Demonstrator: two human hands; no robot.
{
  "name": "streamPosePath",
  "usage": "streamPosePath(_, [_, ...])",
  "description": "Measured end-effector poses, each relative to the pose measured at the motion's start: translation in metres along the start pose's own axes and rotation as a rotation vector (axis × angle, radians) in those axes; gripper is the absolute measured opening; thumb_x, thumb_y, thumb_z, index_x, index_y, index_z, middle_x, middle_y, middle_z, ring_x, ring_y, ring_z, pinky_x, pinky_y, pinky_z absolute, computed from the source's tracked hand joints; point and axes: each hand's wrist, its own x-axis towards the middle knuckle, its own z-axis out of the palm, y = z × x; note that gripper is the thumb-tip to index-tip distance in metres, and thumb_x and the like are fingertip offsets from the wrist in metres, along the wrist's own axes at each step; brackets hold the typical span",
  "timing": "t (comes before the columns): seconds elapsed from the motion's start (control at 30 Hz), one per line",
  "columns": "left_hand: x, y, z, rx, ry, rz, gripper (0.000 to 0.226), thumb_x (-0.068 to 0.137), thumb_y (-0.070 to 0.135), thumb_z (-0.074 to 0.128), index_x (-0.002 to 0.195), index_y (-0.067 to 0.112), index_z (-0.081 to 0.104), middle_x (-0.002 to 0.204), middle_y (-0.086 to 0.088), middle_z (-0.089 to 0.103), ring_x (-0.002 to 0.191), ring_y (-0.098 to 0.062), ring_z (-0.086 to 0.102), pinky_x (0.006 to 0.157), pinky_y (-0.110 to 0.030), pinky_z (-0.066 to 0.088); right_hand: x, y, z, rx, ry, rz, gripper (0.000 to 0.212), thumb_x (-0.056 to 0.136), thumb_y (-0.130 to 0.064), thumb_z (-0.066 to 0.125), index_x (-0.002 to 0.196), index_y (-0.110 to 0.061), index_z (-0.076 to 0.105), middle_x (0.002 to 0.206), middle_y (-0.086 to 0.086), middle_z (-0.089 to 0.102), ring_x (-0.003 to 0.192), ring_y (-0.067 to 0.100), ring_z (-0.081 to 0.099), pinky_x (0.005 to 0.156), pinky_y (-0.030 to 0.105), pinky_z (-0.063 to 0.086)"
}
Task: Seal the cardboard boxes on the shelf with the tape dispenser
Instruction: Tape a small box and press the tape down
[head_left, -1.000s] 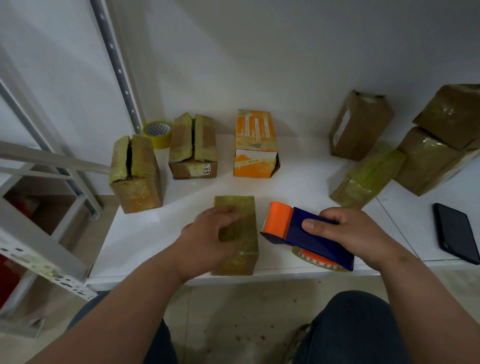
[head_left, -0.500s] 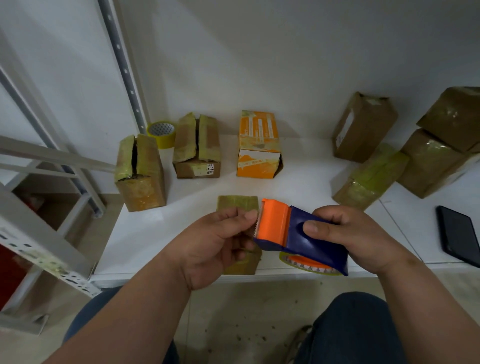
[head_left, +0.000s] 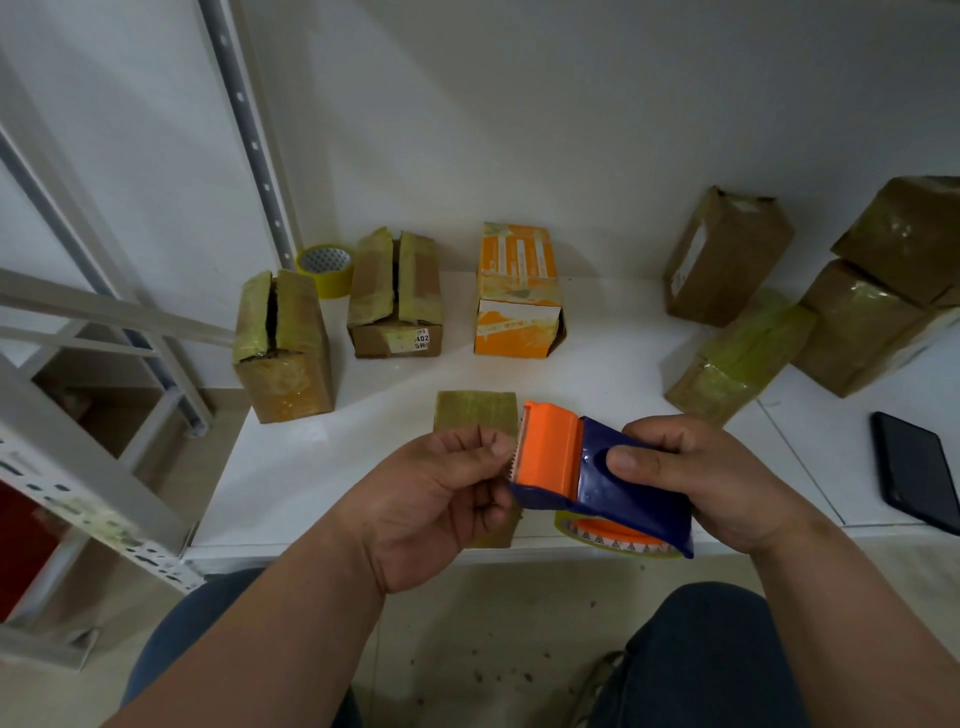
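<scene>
— While the right hand (head_left: 711, 483) is wrapped round that blue and orange tape dispenser (head_left: 597, 480), thumb on top of the blue body, what is the left hand (head_left: 441, 499) doing?

— Its fingers are curled, with the fingertips (head_left: 498, 447) pinched right at the orange toothed end of the dispenser, at the tape's edge. Both hands hold it above the front edge of the white shelf (head_left: 322, 457).

— And the roll?

— A yellowish tape roll (head_left: 613, 540) with an orange core shows under the blue body, at about five o'clock from the left hand.

— Where are the boxes?

— Directly behind the left hand, at twelve o'clock, lies a flat olive-taped box (head_left: 475, 415), partly hidden by the hand. At ten o'clock stands an upright box (head_left: 283, 345) with its top flaps split open. Beside it, toward eleven, another brown box (head_left: 397, 296) has a gap between its flaps, and a spare tape roll (head_left: 327, 267) sits behind, between the two. The orange box (head_left: 519, 293) stands at twelve o'clock, farther back.

— On the right?

— At one to two o'clock, a leaning brown box (head_left: 727, 254), a green-taped box (head_left: 743, 353) lying tilted, and two stacked boxes (head_left: 883, 291) at the far edge. A dark phone (head_left: 917, 467) lies flat at three o'clock.
</scene>
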Motion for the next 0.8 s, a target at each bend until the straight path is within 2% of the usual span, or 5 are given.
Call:
streamPosePath(0.3, [-0.003, 0.005, -0.001, -0.066, -0.005, -0.002, 0.02, 0.087, 0.01, 0.05, 0.091, 0.005, 0.069, 0.073, -0.013, 0.06, 0.059, -0.018, 0.055, 0.055, -0.028, 0.05, -0.002, 0.0, 0.0, 0.016, 0.009, -0.005, 0.063, 0.04, -0.075, 0.08, 0.068, -0.019, 0.07, 0.075, 0.012, 0.069, 0.066, 0.028, 0.063, 0.061, 0.031, 0.047])
streamPosePath(0.43, [-0.005, 0.01, -0.002, -0.085, 0.052, -0.019, 0.03, 0.085, 0.02, 0.047, 0.077, 0.01, 0.073, 0.074, -0.011, 0.059, 0.058, -0.02, 0.054, 0.055, -0.031, 0.048, -0.003, -0.005, -0.001, -0.011, 0.014, -0.01, 0.062, 0.04, -0.076, 0.079, 0.065, -0.02, 0.069, 0.07, 0.01, 0.068, 0.061, 0.023, 0.062, 0.058, 0.029, 0.046])
streamPosePath(0.53, [-0.005, 0.009, 0.0, 0.105, 0.122, 0.02, 0.024, 0.087, 0.032, 0.058, 0.085, 0.01, 0.067, 0.074, -0.009, 0.061, 0.062, -0.017, 0.054, 0.054, -0.028, 0.048, -0.003, -0.009, 0.0, -0.07, 0.025, -0.004, 0.06, 0.04, -0.078, 0.077, 0.064, -0.023, 0.069, 0.067, 0.007, 0.068, 0.058, 0.017, 0.062, 0.056, 0.024, 0.045])
streamPosePath(0.67, [-0.001, 0.005, 0.0, 0.405, 0.329, 0.12, 0.016, 0.094, 0.014, 0.059, 0.08, 0.011, 0.067, 0.074, -0.008, 0.065, 0.067, -0.015, 0.058, 0.056, -0.022, 0.05, -0.004, -0.016, 0.004, -0.196, 0.047, 0.01, 0.042, 0.05, -0.068, 0.071, 0.062, -0.028, 0.068, 0.062, -0.002, 0.067, 0.055, 0.007, 0.061, 0.053, 0.017, 0.042])
streamPosePath(0.8, [0.0, 0.004, -0.003, 0.588, 0.431, 0.18, 0.018, 0.094, 0.012, 0.059, 0.08, 0.012, 0.069, 0.068, -0.004, 0.068, 0.064, -0.013, 0.06, 0.058, -0.022, 0.051, -0.002, -0.019, 0.007, -0.356, 0.071, 0.01, 0.047, 0.066, -0.064, 0.073, 0.074, -0.018, 0.067, 0.069, 0.0, 0.069, 0.059, 0.007, 0.062, 0.055, 0.019, 0.043])
